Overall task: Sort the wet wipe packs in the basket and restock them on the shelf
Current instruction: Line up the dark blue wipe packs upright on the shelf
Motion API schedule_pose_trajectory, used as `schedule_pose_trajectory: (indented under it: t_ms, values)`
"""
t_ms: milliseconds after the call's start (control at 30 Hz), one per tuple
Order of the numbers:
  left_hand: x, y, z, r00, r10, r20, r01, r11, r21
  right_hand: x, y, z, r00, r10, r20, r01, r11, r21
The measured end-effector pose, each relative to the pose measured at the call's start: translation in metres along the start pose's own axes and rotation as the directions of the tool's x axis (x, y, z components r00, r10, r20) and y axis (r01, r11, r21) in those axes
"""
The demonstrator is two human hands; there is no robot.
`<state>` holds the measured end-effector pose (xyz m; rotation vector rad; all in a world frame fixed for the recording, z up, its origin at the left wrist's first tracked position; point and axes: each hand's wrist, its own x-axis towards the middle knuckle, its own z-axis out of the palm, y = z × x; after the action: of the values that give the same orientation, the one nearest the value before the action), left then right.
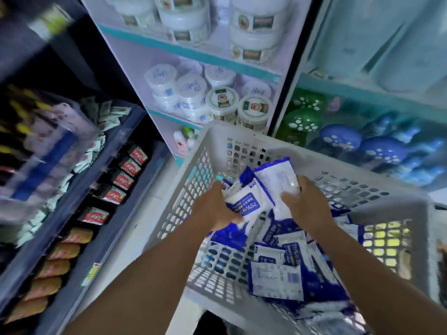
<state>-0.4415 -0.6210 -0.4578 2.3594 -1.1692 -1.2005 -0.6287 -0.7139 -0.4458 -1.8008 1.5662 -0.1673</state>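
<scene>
A white plastic lattice basket (242,141) fills the lower right of the head view. Several blue-and-white wet wipe packs (278,276) lie loose inside it. Both of my hands are over the basket, holding a small bundle of packs (256,201) between them. My left hand (215,209) grips the bundle's left side. My right hand (307,204) grips a pack at the top right of the bundle, fingers curled over it.
Straight ahead stands a white shelf unit (193,52) with round white tubs (191,93). Dark angled shelves (125,189) at the left carry red-labelled packs and orange snack bags. Green and blue plastic items (377,146) sit behind the basket at the right.
</scene>
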Motion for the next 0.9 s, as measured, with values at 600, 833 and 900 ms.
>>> schedule_pose_trajectory:
  t_ms: [600, 833, 900]
  values:
    - [-0.228, 0.015, -0.249, 0.802, -0.103, -0.589, -0.186, 0.893, -0.41, -0.147, -0.283, -0.074, 0.839, -0.525, -0.144, 0.534, 0.743, 0.402]
    - [-0.331, -0.051, -0.365, 0.609, -0.139, -0.781, -0.24, 0.906, -0.348, -0.222, -0.427, -0.028, 0.67, -0.708, -0.224, 0.706, 0.516, 0.485]
    - [-0.358, -0.076, -0.395, 0.564, -0.148, -0.812, -0.238, 0.913, -0.332, -0.246, -0.466, -0.013, 0.625, -0.741, -0.244, 0.738, 0.459, 0.495]
